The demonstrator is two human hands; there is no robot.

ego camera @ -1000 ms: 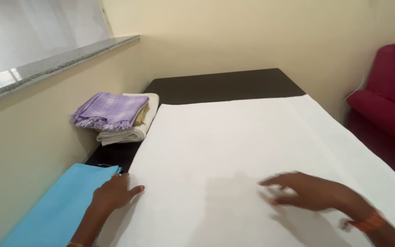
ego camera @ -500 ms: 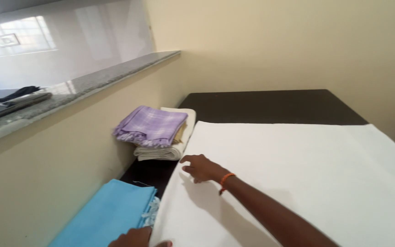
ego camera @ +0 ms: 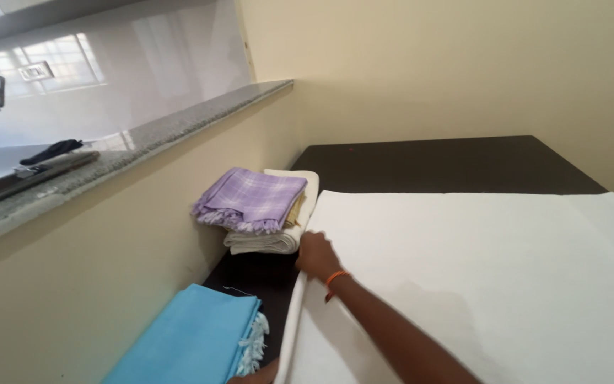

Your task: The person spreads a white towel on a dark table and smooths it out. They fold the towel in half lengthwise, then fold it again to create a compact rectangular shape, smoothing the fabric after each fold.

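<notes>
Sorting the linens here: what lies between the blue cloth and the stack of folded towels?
Only bare dark table separates the blue cloth from the folded towels, in the head view.

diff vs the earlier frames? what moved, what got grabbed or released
The right hand, with an orange band at the wrist, crossed from the right side of the white cloth to its left edge, and now rests there beside the stack of folded towels with the lilac checked one on top. The left hand slid out to the bottom edge, barely visible. Nothing visibly grabbed or released. The stack, the folded blue cloth and the dark table stayed put.
</notes>
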